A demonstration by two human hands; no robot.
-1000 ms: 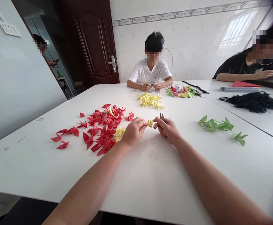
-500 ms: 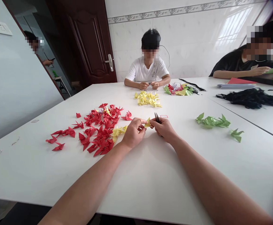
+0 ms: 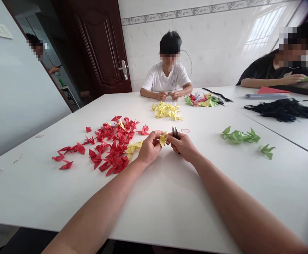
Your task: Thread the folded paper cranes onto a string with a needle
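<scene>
At nine o'clock, pile of red paper cranes (image 3: 114, 139), just beside left hand (image 3: 150, 148), obstructs leftward side. Left thumb and finger pinch yellow crane (image 3: 163, 139), between two hands. At twelve, yellow heap (image 3: 166, 111), then person in white shirt (image 3: 167, 79). Right hand (image 3: 184, 145) curled closed around dark two-tipped tool (image 3: 175, 133); whether its fingertips touch crane, cannot tell. At three, green cranes (image 3: 241, 136); toward two, black cords (image 3: 283, 110). White table (image 3: 180, 204): left edge slants beyond red pile, near edge at six; surface stretches between forearms (image 3: 111, 190) and toward four.
</scene>
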